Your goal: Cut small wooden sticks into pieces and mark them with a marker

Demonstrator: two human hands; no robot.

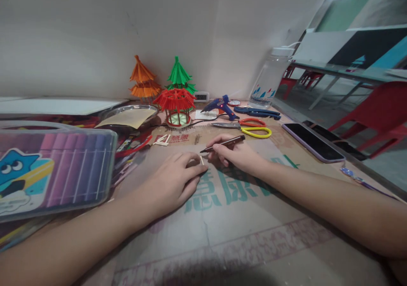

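Note:
Between the thumb and fingers of my left hand (178,173) a short pale stick (201,160) is pinched, close to the work surface. My right hand (233,152) grips a dark marker pen (230,142), its tip pointing left, just above the stick. Several more short sticks (162,140) lie in a small pile beyond my left hand. Past them stands a small red-roofed pavilion model (177,108) on a round base. Under both hands is a clear sheet over printed brown cardboard (203,243).
A marker case (79,167) fills the left side. Orange (143,80) and green (178,74) pagoda models stand by the wall. Farther right are a blue glue gun (222,106), scissors (254,131), a dark blue tool (257,112), a water bottle (267,80) and a phone (313,142).

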